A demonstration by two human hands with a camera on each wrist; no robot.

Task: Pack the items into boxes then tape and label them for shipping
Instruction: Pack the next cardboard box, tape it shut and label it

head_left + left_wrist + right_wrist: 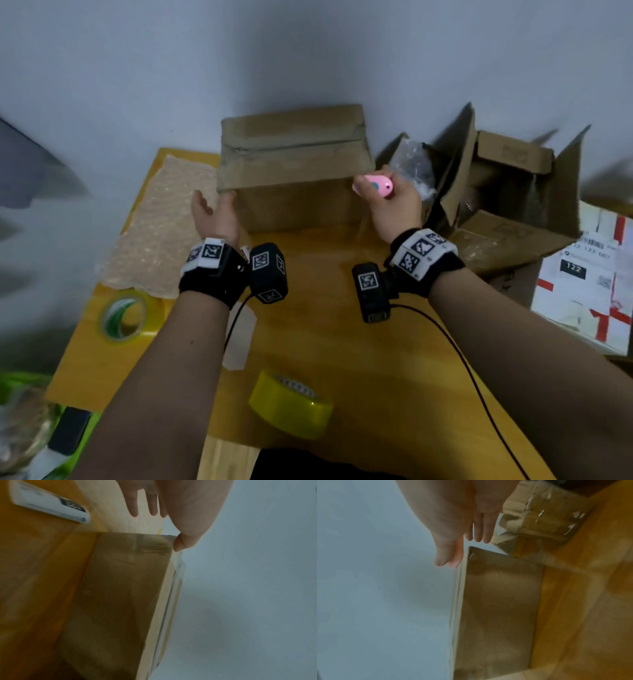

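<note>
the closed brown cardboard box [294,168] sat at 12 o'clock on the yellow wooden desk [329,308]. the left hand [212,212], fingers spread, braced its left corner; the right hand [390,202] pinched a small pink cutter [375,185] at the right corner. hold the box firm, cut the tape flush at the edge.

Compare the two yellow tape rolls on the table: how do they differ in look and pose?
The near tape roll looks solid yellow and sits at the front middle of the table. The left tape roll is clearer, with a green and white core showing, and lies by the table's left edge below the bubble wrap. The near one hides its core; the left one shows its hole. Neither hand touches either roll.
</note>
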